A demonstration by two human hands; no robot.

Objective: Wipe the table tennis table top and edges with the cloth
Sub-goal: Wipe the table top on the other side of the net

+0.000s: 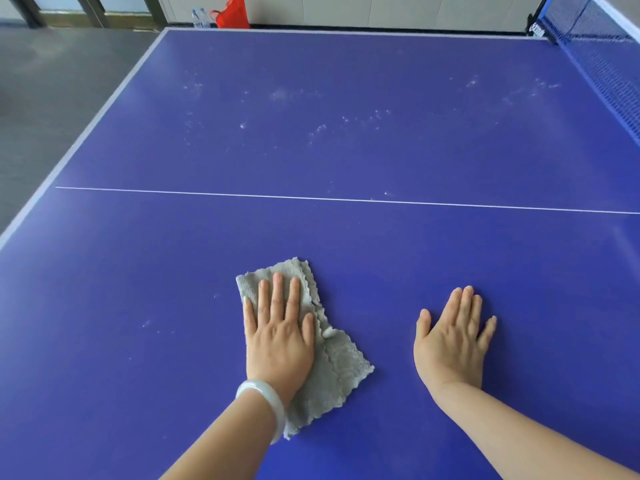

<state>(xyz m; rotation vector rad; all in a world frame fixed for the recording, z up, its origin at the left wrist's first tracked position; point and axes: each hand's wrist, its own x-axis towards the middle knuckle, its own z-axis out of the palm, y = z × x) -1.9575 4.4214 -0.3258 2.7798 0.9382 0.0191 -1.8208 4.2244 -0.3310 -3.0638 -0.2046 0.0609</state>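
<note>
A blue table tennis table [346,150] fills the view, with a thin white centre line across it. A grey folded cloth [337,368] lies flat on the near half. My left hand [278,336], with a pale bangle on the wrist, presses flat on the cloth with straight fingers. My right hand [452,341] rests flat on the bare table surface to the right of the cloth, fingers straight, holding nothing. White dust specks [322,128] are scattered over the far half, and a few lie left of the cloth.
The blue net [602,60] runs along the right side. The table's pale left edge [86,133] borders a grey floor. A red bag [232,13] and water bottles [200,18] stand by the far wall.
</note>
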